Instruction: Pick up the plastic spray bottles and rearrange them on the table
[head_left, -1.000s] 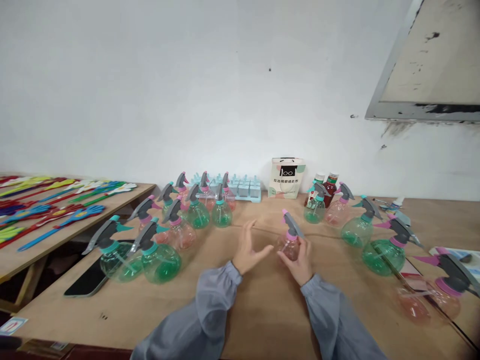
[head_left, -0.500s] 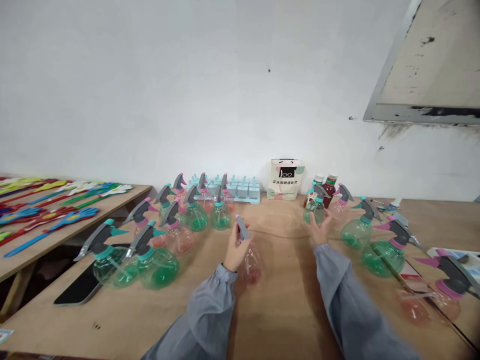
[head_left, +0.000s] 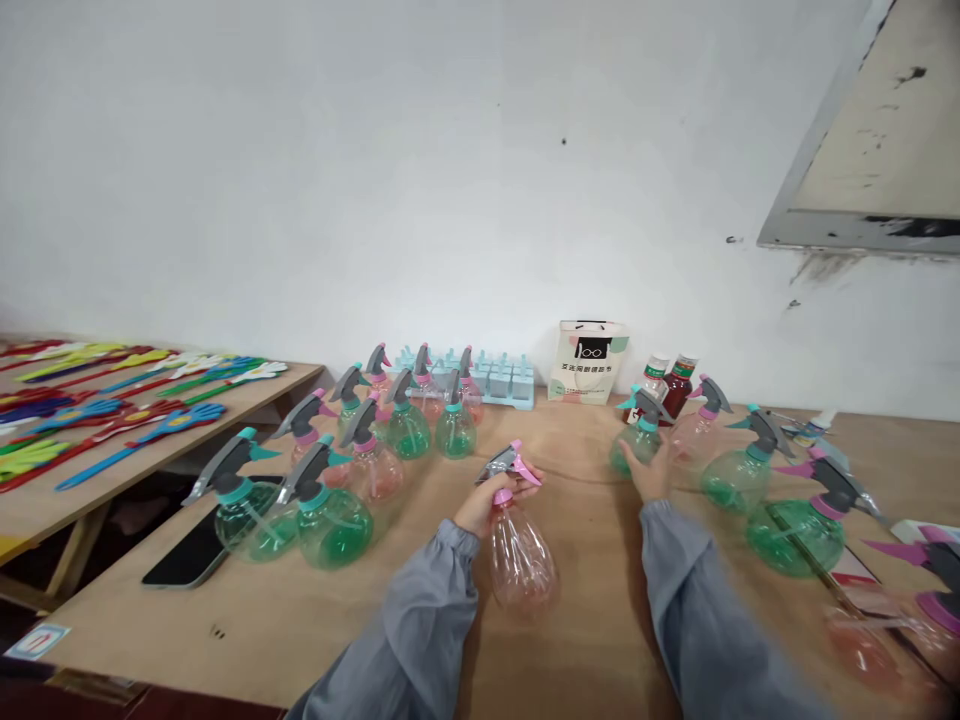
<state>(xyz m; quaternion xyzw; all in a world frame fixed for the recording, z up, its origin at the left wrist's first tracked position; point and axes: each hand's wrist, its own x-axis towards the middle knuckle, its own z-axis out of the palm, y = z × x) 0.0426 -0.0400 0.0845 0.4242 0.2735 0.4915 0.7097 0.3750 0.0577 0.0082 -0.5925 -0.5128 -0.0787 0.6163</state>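
Note:
My left hand (head_left: 484, 505) is closed round the neck of a spray bottle with a clear pink body (head_left: 523, 570). Its grey and pink trigger head (head_left: 508, 462) points right, with fingers behind it. My right hand (head_left: 651, 470) has its thumb and fingers round a green spray bottle (head_left: 634, 440) with a grey and teal head; its body is partly hidden by the hand. Beside that bottle, to the right, stand a pink spray bottle (head_left: 696, 435) and a green one (head_left: 735, 480).
Several more green and pink spray bottles (head_left: 335, 525) stand at the left, near a phone (head_left: 187, 555). Along the wall are a pale blue popsicle mould (head_left: 499, 385), a paper bag (head_left: 587, 365) and two red sauce bottles (head_left: 679, 385). Colourful hand-shaped clappers (head_left: 176, 425) lie on another table.
The pink bottle in my left hand has come nearer and turned, so its nozzle faces right. The green bottle at my right hand has shifted slightly towards me. The view has swung left.

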